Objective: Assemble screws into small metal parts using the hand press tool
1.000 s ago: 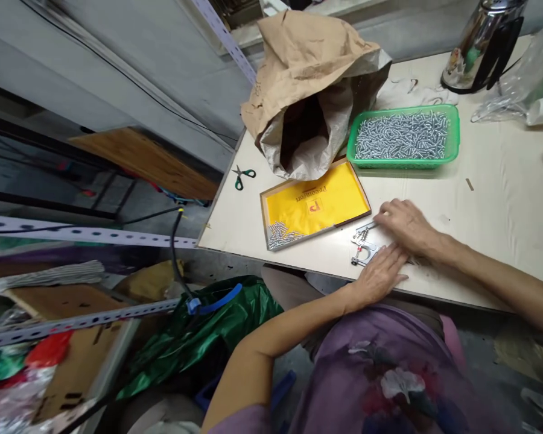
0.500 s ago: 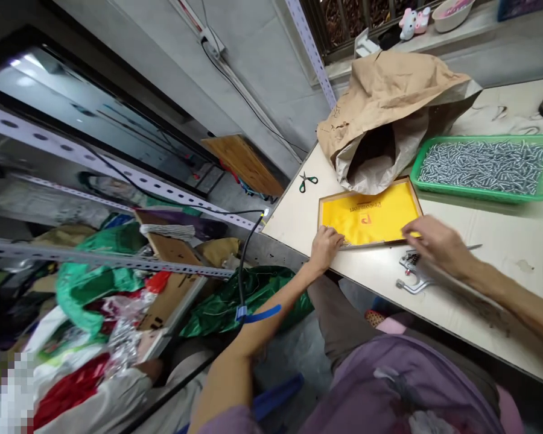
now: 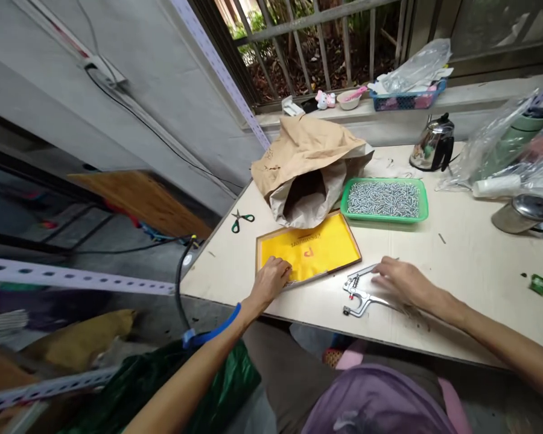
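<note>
Shows right hand (image 3: 405, 282) moved since the earlier frame from tray (image 3: 330, 247) to pliers (image 3: 365, 298), tray's four o'clock, fingers loosely curled; left hand (image 3: 272, 278), seven o'clock, bunched. Cannot tell what either grip holds. Expect stiff, weighty metal; grasp along handles.

The single head-worn view looks forward and down at the counter (image 3: 473, 271) from close above its near edge.
</note>
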Motion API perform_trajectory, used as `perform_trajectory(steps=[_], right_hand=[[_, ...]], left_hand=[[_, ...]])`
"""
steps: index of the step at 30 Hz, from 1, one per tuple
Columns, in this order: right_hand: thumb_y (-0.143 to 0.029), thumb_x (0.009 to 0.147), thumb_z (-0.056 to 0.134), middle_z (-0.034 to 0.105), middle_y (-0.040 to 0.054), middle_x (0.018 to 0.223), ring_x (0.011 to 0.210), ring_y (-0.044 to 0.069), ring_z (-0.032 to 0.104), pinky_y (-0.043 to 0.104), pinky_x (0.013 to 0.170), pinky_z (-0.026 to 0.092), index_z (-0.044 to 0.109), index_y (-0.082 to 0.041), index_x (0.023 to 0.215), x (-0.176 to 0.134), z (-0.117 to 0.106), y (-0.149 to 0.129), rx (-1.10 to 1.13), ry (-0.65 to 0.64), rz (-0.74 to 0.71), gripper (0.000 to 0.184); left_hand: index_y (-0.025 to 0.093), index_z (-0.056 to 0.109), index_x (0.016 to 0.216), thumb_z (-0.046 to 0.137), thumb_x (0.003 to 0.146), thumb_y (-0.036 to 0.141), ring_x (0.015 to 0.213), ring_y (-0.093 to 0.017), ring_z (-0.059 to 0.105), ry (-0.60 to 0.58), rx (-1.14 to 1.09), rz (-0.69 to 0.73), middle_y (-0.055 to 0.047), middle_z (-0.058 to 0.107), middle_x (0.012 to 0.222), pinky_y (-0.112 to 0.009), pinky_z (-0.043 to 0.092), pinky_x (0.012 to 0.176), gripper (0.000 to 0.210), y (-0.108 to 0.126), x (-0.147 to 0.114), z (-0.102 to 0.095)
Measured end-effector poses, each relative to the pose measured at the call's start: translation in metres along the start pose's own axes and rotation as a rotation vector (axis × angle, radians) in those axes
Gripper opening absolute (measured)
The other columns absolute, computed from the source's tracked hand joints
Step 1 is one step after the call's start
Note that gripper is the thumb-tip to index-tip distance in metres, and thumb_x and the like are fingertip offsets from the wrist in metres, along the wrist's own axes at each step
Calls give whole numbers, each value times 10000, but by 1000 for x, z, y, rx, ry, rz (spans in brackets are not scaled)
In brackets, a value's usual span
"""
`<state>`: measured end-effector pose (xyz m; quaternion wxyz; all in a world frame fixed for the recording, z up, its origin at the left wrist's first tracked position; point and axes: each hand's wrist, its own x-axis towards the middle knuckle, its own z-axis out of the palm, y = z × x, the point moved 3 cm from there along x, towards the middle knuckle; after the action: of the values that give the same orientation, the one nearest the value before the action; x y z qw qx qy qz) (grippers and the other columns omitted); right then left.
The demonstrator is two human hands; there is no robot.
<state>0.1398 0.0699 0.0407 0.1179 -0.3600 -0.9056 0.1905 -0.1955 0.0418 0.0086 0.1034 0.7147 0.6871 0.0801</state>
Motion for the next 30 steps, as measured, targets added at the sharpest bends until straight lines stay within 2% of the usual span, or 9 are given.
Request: perform_trajectory(steps=[3, 6, 8, 10, 13, 17, 21, 24, 30], right_hand=[[-253, 928, 562, 627, 67, 956, 774, 170, 628, 267, 623, 458, 627, -174, 967, -28, 32, -16, -31, -199, 70, 109], [-210, 946, 513, 616, 66, 942, 804, 181, 621, 273, 628, 428, 608, -173, 964, -36, 45, -21, -89, -270, 153, 103], [-199, 959, 483, 612, 73, 938, 825, 187, 619, 272, 616, 402, 601, -168, 957, -34, 48, -20, -122, -304, 187, 123], [-203, 965, 479, 612, 82, 953, 846, 194, 618, 272, 604, 379, 597, -161, 964, -32, 49, -20, -141, -352, 197, 125], [-191, 972, 465, 612, 92, 985, 864, 197, 614, 277, 598, 362, 591, -151, 980, -31, 48, -21, -143, -397, 197, 133], [-176, 988, 414, 609, 98, 997, 882, 203, 612, 283, 592, 348, 586, -150, 988, -32, 50, -22, -150, -412, 205, 173], [-164, 982, 417, 605, 98, 976, 868, 205, 605, 283, 574, 327, 581, -155, 988, -32, 54, -21, -135, -384, 208, 164], [-112, 960, 422, 601, 96, 962, 832, 196, 593, 285, 571, 311, 580, -151, 988, -34, 56, -20, -134, -364, 189, 164], [-48, 927, 408, 588, 91, 949, 788, 178, 561, 285, 552, 265, 576, -150, 967, -38, 57, -20, -146, -335, 156, 200]], left_hand=[[168, 679, 729, 618, 766, 234, 699, -161, 586, -13, -369, -219, -33, 665, 732, -237, 443, 633, 97, 35, -7, -1], [149, 682, 752, 655, 727, 308, 551, -106, 518, -236, -765, -365, 0, 623, 657, -196, 388, 501, 164, 83, -20, 21], [134, 672, 739, 665, 711, 310, 486, -78, 447, -344, -892, -416, 25, 565, 584, -180, 339, 450, 178, 109, -29, 37], [125, 661, 717, 667, 713, 311, 441, -60, 380, -406, -926, -472, 52, 492, 514, -175, 290, 420, 186, 125, -36, 51], [116, 648, 689, 666, 719, 286, 430, -48, 346, -419, -908, -545, 66, 456, 484, -172, 258, 421, 173, 131, -40, 61], [108, 644, 654, 692, 696, 242, 462, -42, 361, -404, -889, -574, 61, 489, 502, -170, 265, 458, 148, 131, -35, 61], [111, 653, 660, 690, 719, 253, 398, -38, 288, -477, -811, -612, 91, 407, 434, -189, 210, 422, 157, 131, -34, 60], [117, 644, 656, 677, 745, 225, 366, -42, 297, -526, -772, -610, 98, 370, 401, -189, 197, 396, 144, 130, -34, 60], [115, 631, 686, 656, 813, 201, 325, -44, 353, -632, -755, -641, 87, 402, 366, -157, 258, 370, 155, 128, -33, 62]])
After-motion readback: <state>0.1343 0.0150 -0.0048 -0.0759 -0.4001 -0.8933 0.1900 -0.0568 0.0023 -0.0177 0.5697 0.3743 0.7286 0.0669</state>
